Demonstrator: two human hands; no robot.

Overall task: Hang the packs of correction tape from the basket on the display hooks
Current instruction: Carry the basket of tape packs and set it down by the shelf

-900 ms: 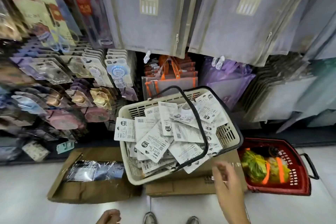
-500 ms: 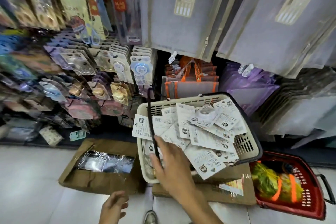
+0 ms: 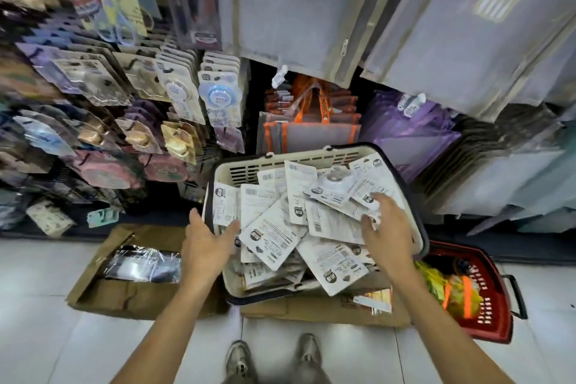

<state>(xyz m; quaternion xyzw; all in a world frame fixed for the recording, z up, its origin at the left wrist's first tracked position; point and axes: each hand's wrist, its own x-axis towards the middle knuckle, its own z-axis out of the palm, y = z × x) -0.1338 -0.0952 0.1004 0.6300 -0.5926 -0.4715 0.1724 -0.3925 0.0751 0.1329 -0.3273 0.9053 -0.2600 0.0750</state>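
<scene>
Cream basket [image 3: 237, 167], centre frame, heaped with correction tape packs [image 3: 274, 235], backs up. Left hand [image 3: 207, 243] at its left rim, fingers relaxed, holding nothing. Right hand [image 3: 385, 231] over the heap, fingers spread, touching packs. Display hooks [image 3: 187, 84] upper left, stocked.

Basket [image 3: 311, 162] on boxes, centre of the floor.
Packs [image 3: 274, 235] lie piled in it; display hooks [image 3: 174, 93] at ten o'clock, second basket [image 3: 495, 315] at four, open carton [image 3: 103, 290] at eight.

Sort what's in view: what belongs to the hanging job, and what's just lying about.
Job: cream basket, correction tape packs, display hooks' hung packs, left hand, right hand.
Lying about: red basket, cardboard boxes, orange-trimmed bags.
</scene>
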